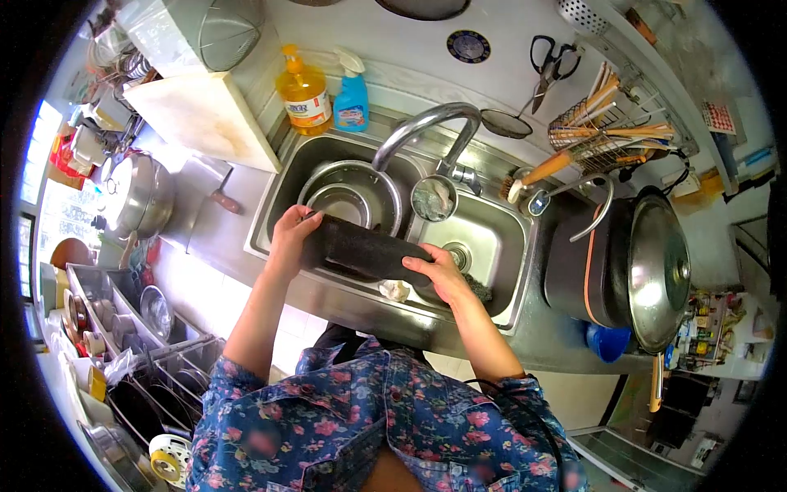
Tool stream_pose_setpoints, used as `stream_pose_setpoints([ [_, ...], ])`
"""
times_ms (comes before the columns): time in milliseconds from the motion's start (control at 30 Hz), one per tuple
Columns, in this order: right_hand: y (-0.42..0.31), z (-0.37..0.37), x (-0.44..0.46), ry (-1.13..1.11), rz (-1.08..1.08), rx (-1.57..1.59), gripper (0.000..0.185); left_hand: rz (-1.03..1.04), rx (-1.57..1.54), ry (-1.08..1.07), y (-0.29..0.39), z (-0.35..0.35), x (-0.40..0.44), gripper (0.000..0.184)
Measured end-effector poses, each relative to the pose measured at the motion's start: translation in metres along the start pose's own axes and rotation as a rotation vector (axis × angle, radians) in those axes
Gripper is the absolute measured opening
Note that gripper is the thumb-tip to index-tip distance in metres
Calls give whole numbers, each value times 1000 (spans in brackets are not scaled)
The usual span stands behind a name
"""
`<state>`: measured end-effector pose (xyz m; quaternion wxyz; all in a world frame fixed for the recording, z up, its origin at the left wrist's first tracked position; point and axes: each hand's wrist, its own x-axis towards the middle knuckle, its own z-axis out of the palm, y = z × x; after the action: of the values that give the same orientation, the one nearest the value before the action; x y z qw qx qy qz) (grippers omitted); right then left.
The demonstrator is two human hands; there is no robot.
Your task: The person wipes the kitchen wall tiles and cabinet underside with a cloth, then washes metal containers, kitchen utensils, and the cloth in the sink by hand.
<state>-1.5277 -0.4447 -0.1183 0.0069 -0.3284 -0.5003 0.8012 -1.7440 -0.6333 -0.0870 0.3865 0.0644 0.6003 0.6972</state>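
My left hand [290,238] grips the left end of a long black object [365,252] with a dull, dark surface; its exact kind I cannot make out. My right hand [440,271] is closed on its right end, the thumb lying on top. Both hands hold it over the front of the double sink [512,271]. Behind it, a round metal basin [393,193] stands in the left bowl, partly hidden. Just below the object, a crumpled whitish piece [394,290] lies on the sink's front edge. A dark scouring pad [478,287] is near my right hand.
A curved faucet [426,119] arches over the sink, with a small strainer cup [433,199] beneath. Behind stand a yellow soap bottle [304,94] and a blue spray bottle [351,102]. A cleaver [223,199] lies left. At right are a black bin [578,262] and a large lid [660,275].
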Motion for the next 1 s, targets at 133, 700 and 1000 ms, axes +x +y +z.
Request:
stream_pose_setpoints([
  [133, -4, 3, 7, -142, 15, 393, 47, -5, -24, 2, 10, 1, 0, 11],
  [700, 20, 116, 87, 432, -239, -1072, 64, -168, 126, -273, 27, -86, 77, 24],
  [1000, 13, 184, 100, 72, -192, -210, 22, -83, 680, -715, 36, -131, 101, 57],
])
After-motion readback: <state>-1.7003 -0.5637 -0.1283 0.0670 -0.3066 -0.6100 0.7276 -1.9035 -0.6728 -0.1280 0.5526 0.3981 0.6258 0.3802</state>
